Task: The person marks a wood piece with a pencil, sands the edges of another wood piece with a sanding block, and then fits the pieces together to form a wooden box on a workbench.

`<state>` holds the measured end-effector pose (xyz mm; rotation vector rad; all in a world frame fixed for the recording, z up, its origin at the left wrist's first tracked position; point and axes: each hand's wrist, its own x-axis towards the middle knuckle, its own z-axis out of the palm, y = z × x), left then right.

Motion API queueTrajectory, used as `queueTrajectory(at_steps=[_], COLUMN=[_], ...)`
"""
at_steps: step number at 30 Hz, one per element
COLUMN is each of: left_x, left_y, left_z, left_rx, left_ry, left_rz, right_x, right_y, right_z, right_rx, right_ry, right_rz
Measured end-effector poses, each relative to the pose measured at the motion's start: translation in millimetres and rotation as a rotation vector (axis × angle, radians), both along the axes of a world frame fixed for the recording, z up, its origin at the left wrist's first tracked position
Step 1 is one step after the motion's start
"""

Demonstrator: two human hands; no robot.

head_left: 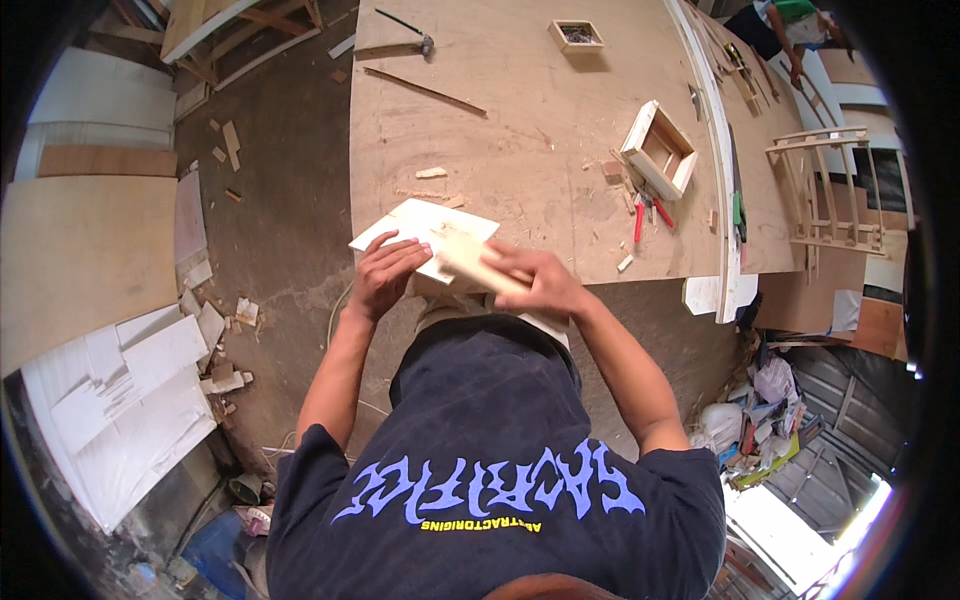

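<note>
A pale flat board (410,222) lies at the near left edge of the worktable, partly over the edge. My left hand (390,272) grips its near left side, fingers on top and the thumb out of sight. My right hand (538,282) is closed around a light wooden block (478,265), smeared by motion, whose far end lies over the board's right part. Whether the block touches the board I cannot tell. Small wood scraps (431,173) and shavings lie just beyond the board.
On the worktable (480,150) are a hammer (427,46), a thin dark strip (425,90), a small box of nails (577,37), an open wooden frame box (660,150) and red-handled pliers (640,218). A long white rail (715,130) runs along the right. Another person's arm (790,55) shows far right.
</note>
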<state>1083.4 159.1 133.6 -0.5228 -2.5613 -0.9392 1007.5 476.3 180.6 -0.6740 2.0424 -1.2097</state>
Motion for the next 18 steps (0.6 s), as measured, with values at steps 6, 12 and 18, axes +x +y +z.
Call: queueTrajectory(at_steps=[6, 12, 18], left_x=[16, 13, 10], left_y=[0, -6, 13], left_z=[-10, 6, 36], left_rx=[0.013, 0.159, 0.138], left_ry=[-0.041, -0.024, -0.054], left_rz=[-0.071, 0.008, 0.049], right_x=[-17, -2, 19], right_y=[49, 40, 7], right_z=[-75, -41, 2], right_rx=[0.243, 0.072, -0.124], right_ry=[-0.073, 0.025, -0.171], right_rz=[-0.220, -0.547, -0.677])
